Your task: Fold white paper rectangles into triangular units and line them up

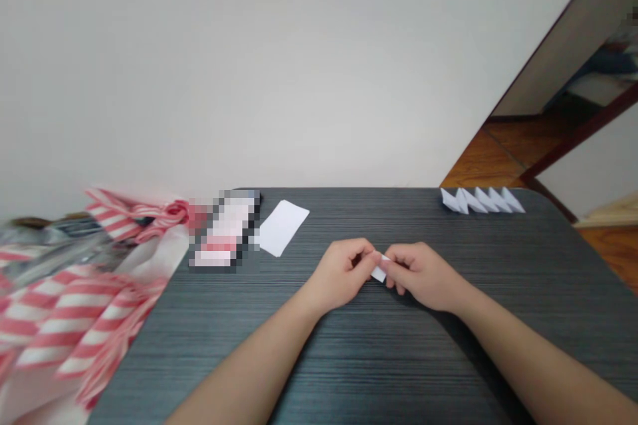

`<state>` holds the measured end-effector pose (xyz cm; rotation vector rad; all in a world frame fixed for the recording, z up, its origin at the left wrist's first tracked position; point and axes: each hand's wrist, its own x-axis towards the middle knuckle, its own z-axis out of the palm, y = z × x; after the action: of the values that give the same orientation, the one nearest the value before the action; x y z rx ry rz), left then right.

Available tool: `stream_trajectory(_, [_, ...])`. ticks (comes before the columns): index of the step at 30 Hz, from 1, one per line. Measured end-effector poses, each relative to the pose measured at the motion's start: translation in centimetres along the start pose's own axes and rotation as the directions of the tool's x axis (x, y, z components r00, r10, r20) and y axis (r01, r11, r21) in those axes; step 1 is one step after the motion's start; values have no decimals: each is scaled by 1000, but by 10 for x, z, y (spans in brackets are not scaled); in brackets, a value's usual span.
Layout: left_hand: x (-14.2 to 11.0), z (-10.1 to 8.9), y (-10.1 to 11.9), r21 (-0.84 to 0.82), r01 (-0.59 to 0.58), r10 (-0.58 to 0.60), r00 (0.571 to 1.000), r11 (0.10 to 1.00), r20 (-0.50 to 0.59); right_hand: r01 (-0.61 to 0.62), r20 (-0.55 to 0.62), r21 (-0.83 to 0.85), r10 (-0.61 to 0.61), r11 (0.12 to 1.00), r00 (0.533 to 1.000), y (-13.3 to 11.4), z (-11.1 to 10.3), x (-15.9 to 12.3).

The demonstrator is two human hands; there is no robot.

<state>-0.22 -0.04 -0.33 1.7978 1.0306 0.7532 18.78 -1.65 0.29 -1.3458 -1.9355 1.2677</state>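
Observation:
Near the middle of the dark table, a small folded piece of white paper [379, 273] is pinched between both hands. My left hand [345, 273] is closed on its left side, thumb on top. My right hand [423, 277] grips the other side between thumb and fingers. Most of the paper is hidden by the fingers, so its full shape cannot be made out. Left of my hands lies a flat white sheet or stack of paper [284, 227]. Several folded white paper pieces [481, 200] stand in a row at the table's back right.
The dark wood-grain table [349, 372] meets a pale wall [319, 66] at the back. A pixelated phone-like object [226, 229] lies at the left edge. Beside the table are red-and-white striped fabric pieces [74, 312]. Wooden flooring [478, 153] shows at right.

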Motion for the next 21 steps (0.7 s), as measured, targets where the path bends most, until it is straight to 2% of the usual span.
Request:
stream_trajectory(7, [1,-3,3,42,-45,45,999,998,6,8,7,-1,-8,1000,1000,0,1,0])
stream_trajectory(14, [0,0,0,-63,38,-37,999,997,30,37,-55,10,-36,999,998,1,-2,-1])
stream_trajectory(21, [-1,-2,1,3,20,-20,996,1000,90,66,-85,-23,-68,998,994,2,1,1])
